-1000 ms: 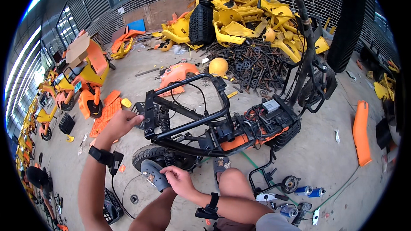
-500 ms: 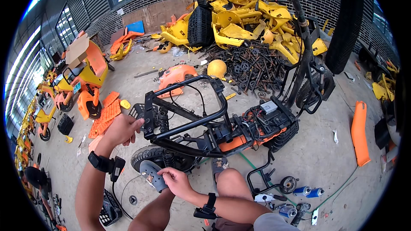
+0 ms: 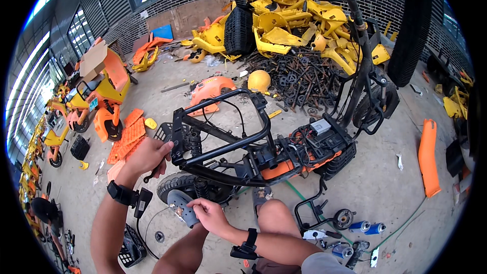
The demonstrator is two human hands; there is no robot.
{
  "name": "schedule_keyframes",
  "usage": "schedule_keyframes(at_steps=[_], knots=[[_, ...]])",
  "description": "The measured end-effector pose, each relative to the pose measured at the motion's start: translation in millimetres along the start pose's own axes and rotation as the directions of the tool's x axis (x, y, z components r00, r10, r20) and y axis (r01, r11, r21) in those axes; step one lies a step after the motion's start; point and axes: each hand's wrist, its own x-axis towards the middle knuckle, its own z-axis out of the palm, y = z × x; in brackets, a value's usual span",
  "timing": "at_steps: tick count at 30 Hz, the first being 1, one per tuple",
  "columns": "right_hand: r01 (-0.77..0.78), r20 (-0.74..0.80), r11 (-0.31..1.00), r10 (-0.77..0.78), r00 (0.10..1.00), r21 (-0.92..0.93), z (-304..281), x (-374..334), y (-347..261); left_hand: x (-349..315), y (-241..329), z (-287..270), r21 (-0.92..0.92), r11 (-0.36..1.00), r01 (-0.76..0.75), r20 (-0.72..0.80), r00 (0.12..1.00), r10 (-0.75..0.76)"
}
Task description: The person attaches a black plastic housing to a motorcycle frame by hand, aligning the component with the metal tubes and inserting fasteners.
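A stripped black scooter frame [image 3: 223, 160] stands in front of me, its battery bay and wiring bare. My left hand [image 3: 149, 158] is closed at the frame's rear left corner, thumb at the black bracket. From under its fingers sticks the rounded end of a dark wrench-like tool [image 3: 148, 178]; the rest is hidden. Below the frame, my right hand [image 3: 210, 216] has its fingers curled and pinched beside my grey clog [image 3: 181, 207]; anything in them is too small to make out. The rear wheel [image 3: 175, 185] sits just behind that clog.
Yellow body panels [image 3: 284, 20] and dark metal parts [image 3: 304, 78] are heaped by the wall. Orange panels [image 3: 127, 134] lie left, one long orange panel [image 3: 429, 158] right. Blue spray cans [image 3: 360, 226] stand near a small wheel [image 3: 343, 218]. Parked scooters [image 3: 96, 94] line the left.
My left hand has turned slightly at the frame corner, and the dark tool's end now shows below its fingers. My right hand has stayed by the clog.
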Motion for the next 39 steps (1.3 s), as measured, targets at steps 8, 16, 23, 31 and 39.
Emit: schedule_keyframes(at_steps=[8,16,23,31,39], knots=[[0.025,-0.012,0.999,-0.025,1.0,0.02,1.9,-0.5,-2.6,-2.3,6.6,9.0,0.111,0.994,0.004,-0.081,0.997,0.005],[-0.044,0.033,0.999,0.043,0.999,0.022,-3.5,-0.7,-9.1,-10.4,-8.0,13.1,0.044,0.999,0.029,-0.075,0.997,-0.025],[0.051,-0.019,0.994,-0.049,0.999,0.101,-1.4,-1.2,-4.2,-25.5,-11.1,7.3,-0.175,0.977,0.12,0.037,0.993,-0.115],[0.02,0.004,0.999,-0.02,1.0,0.049,2.0,-1.2,-2.8,-40.6,-18.7,7.5,-0.471,0.847,0.246,0.191,0.966,-0.175],[-0.016,0.022,0.999,0.016,1.0,0.032,5.6,-4.4,-6.3,-41.6,-0.6,47.3,-0.771,0.605,0.202,0.154,0.979,-0.13]])
